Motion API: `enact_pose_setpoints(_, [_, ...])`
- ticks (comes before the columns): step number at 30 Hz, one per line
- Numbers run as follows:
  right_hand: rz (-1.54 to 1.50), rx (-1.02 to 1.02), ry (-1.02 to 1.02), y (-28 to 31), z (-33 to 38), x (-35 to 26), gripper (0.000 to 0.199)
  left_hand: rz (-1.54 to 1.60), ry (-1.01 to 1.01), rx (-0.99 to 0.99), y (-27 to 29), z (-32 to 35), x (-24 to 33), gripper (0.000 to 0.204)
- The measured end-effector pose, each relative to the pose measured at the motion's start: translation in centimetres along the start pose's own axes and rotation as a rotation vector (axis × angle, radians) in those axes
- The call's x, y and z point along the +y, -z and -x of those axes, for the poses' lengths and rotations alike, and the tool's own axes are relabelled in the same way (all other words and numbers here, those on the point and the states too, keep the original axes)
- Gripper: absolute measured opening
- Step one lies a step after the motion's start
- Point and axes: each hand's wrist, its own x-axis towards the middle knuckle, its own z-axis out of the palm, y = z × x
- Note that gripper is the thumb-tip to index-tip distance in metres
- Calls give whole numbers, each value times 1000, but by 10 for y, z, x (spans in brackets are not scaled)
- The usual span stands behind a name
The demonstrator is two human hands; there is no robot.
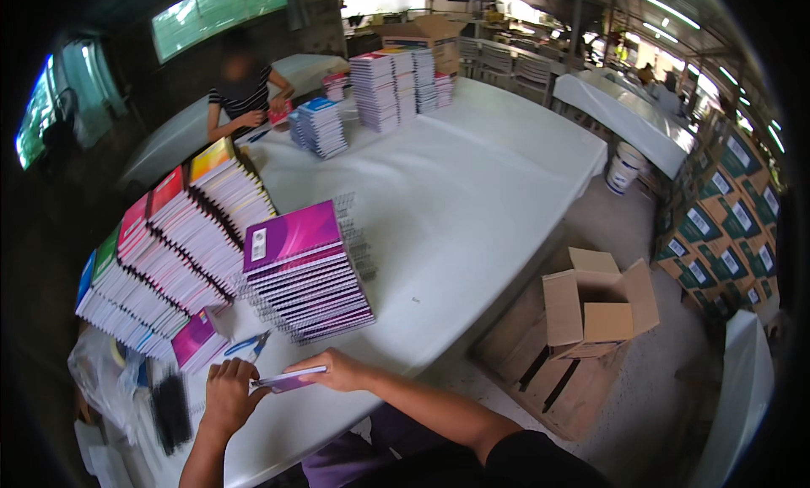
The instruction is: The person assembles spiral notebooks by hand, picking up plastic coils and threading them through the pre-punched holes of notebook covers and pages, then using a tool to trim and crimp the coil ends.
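Close to the table's near edge, I hold a thin purple-covered notebook [289, 381] almost edge-on. My right hand [339, 372] is closed on its right end. At the other end, my left hand [228, 395] has its fingers curled and its thumb against the bound edge; the fingertips are partly hidden. Just beyond my left hand lie blue-handled pliers [247, 346]. A purple notebook [197, 339] rests left of them. Farther out rises a tall stack of purple notebooks [295, 235], with wire coils sticking out at its sides. Black binding coils [171, 412] lie in a bundle left of my left hand.
Stacks of coloured notebooks [169, 235] line the table's left side. Across the white table [447, 201] a person [240, 96] handles a red book beside more stacks [380, 91]. On the right stand an open cardboard box [563, 309], a white bucket [624, 167] and piled cartons [717, 218].
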Motion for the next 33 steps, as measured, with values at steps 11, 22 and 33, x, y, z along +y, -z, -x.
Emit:
enact_pose_setpoints(11, [-7, -39, -35, -8, 8, -13, 32, -61, -139, 158, -14, 19, -2, 26])
enact_pose_setpoints(22, [91, 52, 176, -60, 37, 0, 50, -297, -150, 458, -144, 117, 4, 113])
enact_pose_setpoints(33, [270, 59, 352, -80, 54, -9, 55, -373, -186, 576, -136, 130, 11, 110])
